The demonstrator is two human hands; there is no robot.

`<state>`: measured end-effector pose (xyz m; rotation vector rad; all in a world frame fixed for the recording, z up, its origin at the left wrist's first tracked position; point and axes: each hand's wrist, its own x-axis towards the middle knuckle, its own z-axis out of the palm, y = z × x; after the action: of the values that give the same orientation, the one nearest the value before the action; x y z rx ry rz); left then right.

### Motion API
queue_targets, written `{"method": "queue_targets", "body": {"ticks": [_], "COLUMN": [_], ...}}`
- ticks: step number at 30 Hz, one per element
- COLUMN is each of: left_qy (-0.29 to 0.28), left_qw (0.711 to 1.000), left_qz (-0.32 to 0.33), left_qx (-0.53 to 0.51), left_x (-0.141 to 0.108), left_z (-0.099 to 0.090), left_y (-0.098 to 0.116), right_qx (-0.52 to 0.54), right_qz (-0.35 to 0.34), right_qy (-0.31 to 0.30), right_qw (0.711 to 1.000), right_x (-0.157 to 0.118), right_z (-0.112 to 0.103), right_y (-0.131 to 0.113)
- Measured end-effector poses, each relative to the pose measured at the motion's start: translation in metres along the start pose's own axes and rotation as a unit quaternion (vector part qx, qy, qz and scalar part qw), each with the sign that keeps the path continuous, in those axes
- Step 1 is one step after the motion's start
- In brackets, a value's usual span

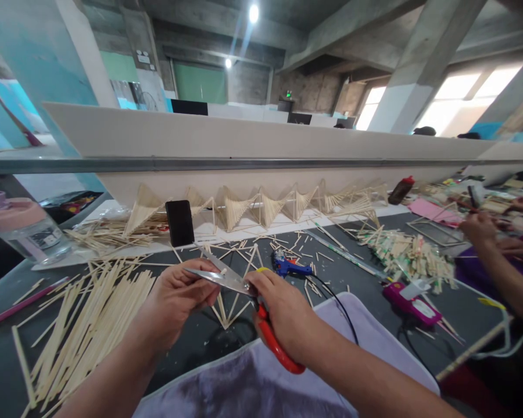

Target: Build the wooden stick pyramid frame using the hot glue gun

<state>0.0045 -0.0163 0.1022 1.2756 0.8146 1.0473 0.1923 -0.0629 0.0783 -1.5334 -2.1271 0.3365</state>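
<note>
My right hand (290, 310) grips a pair of scissors (273, 343) with red handles, their blades parted and pointing left. My left hand (174, 305) is closed in a pinch beside the blades. It holds a thin wooden stick, mostly hidden by the fingers; a short pale end (223, 271) shows between the blades. Beneath both hands, a triangular frame of glued sticks (225, 320) lies on the dark table. Left of my left hand is a large spread of loose wooden sticks (96, 325). A blue glue gun (293, 267) lies just beyond my right hand.
Twisted stick models (270, 210) line the back, with a black phone (180, 223) before them. A clear bottle (30, 232) stands left. A lilac cloth (326, 360) covers the near edge. Rightward are a magenta glue gun (414, 305), bagged sticks (412, 252) and another person's hands (482, 227).
</note>
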Motion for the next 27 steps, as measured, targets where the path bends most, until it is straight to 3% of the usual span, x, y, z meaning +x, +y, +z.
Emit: {"method": "queue_targets", "body": {"ticks": [4, 8, 17, 21, 27], "left_qy": [-0.042, -0.03, 0.049, 0.037, -0.028], "left_qw": [0.998, 0.997, 0.972, 0.983, 0.998], "left_qz": [-0.051, -0.065, 0.06, 0.061, -0.02], "left_qx": [-0.003, 0.025, 0.224, 0.17, 0.059], "left_x": [0.002, 0.004, 0.005, 0.003, 0.001], "left_z": [-0.001, 0.001, 0.001, 0.0, 0.005], "left_y": [0.001, -0.007, -0.022, -0.02, -0.006], "right_qx": [0.006, 0.018, 0.003, -0.043, -0.053], "right_qz": [-0.013, -0.038, -0.009, 0.008, 0.011], "right_qy": [0.006, 0.008, 0.004, -0.016, -0.027], "right_qw": [1.0, 0.999, 1.0, 0.999, 0.998], "right_x": [-0.002, -0.003, -0.003, -0.005, -0.009], "right_z": [0.005, 0.008, 0.003, -0.003, -0.006], "right_y": [0.006, 0.014, 0.013, 0.008, 0.007]}}
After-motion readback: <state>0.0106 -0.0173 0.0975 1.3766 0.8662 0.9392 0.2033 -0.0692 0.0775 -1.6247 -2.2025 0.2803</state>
